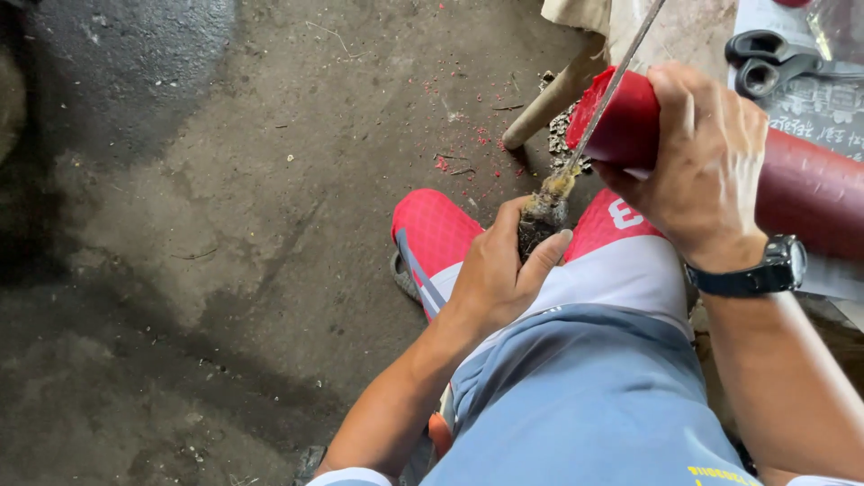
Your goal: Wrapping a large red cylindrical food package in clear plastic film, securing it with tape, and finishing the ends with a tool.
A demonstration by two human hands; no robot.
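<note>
Concrete floor (225,225), file (594,117) in left fingers (526,229)

Left hand (499,270): fist closed tight, thumb laid along the top, knuckles turned away from the camera.
Left forearm: bare, running up from the lower frame edge.
Right hand (706,157): fingers (670,90) curled over in a firm wrap, back of hand upward.
Right wrist: straight.
</note>
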